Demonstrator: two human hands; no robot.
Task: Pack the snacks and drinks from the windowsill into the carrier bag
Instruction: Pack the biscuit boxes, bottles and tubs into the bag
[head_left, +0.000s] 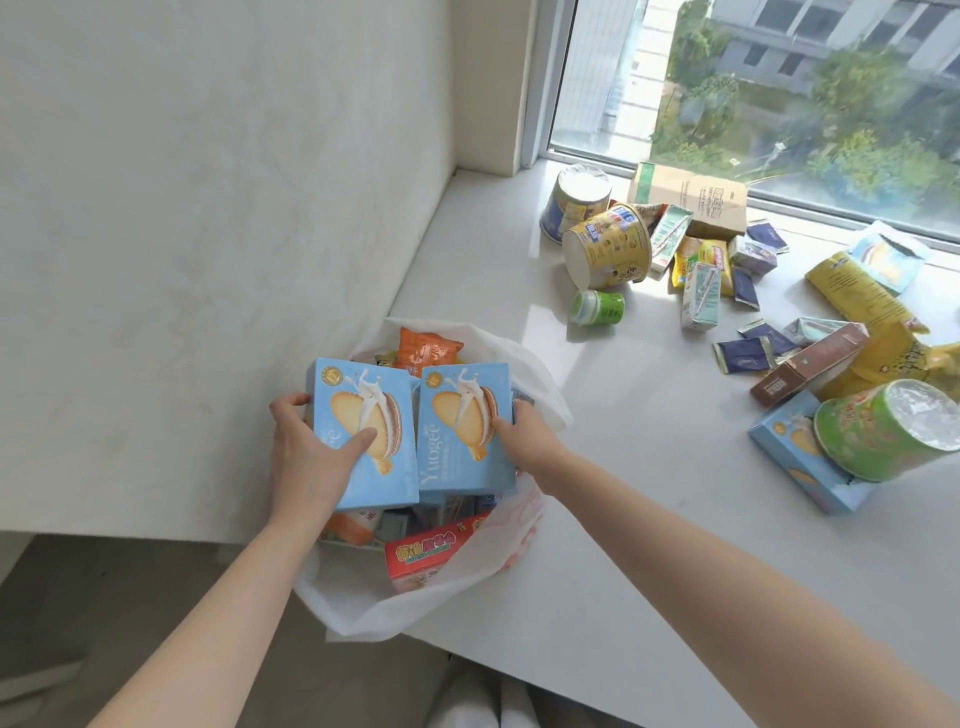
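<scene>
Windowsill (597, 467) of pale stone carries everything. White carrier bag (415, 597) sits open at its near corner, directly beneath both hands. Left hand (306, 457) grips one blue biscuit box (363, 431) over the bag mouth; right hand (524, 436) holds a matching second box (462, 431) just beside it. Remaining snacks and drinks lie scattered well beyond the right hand, among them a green cup (883, 436) and small green bottle (598, 307).

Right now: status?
Left hand on one blue box, right hand on another, over bag. Windowsill snacks remain.
</scene>
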